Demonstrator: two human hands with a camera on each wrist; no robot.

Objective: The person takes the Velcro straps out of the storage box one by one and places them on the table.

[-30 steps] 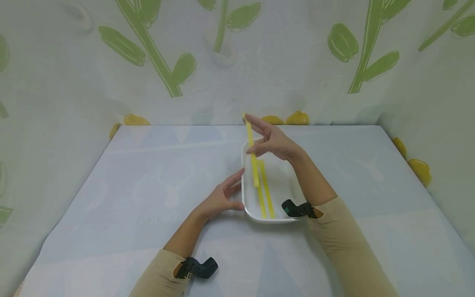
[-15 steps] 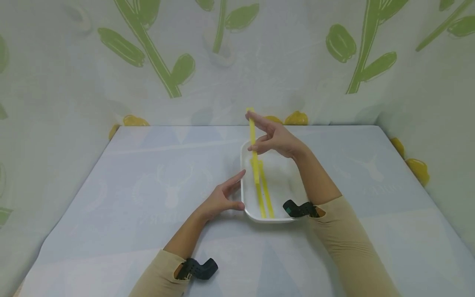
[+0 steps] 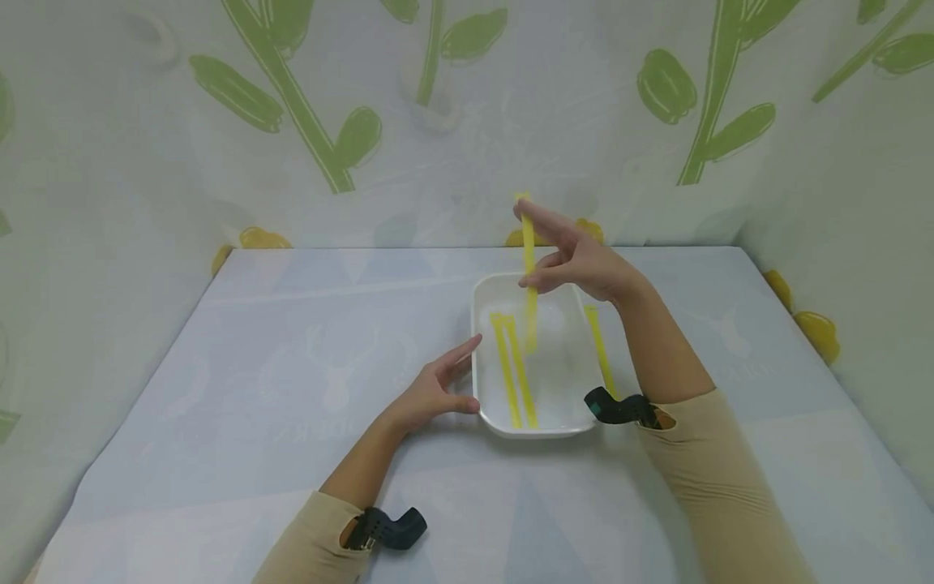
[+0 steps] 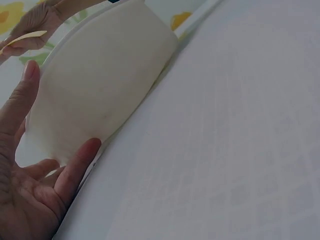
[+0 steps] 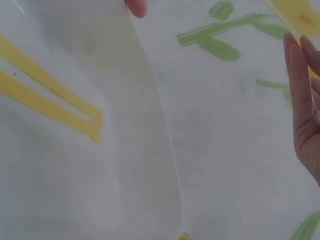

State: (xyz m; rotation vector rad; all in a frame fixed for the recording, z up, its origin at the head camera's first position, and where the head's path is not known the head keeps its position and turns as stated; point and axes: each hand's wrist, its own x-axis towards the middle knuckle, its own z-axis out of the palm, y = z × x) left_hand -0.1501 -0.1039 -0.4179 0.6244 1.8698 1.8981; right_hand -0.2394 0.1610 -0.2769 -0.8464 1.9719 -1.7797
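A long thin yellow strip (image 3: 529,251) is pinched by my right hand (image 3: 584,259), thumb partway down it and fingertips near its top. It hangs upright over the white tray (image 3: 562,397), its lower end blurred. Inside the tray, on the left side, two similar yellow strips (image 3: 514,373) lie side by side; their flared ends (image 5: 95,125) show in the right wrist view. My left hand (image 3: 434,389) touches the tray's left side with thumb and fingers spread. The left wrist view shows those fingers (image 4: 77,165) straight against the outer wall.
Another yellow strip (image 3: 601,349) lies on the table just right of the tray, partly behind my right wrist's black camera (image 3: 619,407). A pale patterned cloth covers the table (image 3: 241,389). Behind it rises a leaf-printed backdrop (image 3: 467,146).
My right hand has moved right and slightly up with its yellow strip, away from the two strips in the tray. The strip right of the tray has come into sight. My left hand stays put.
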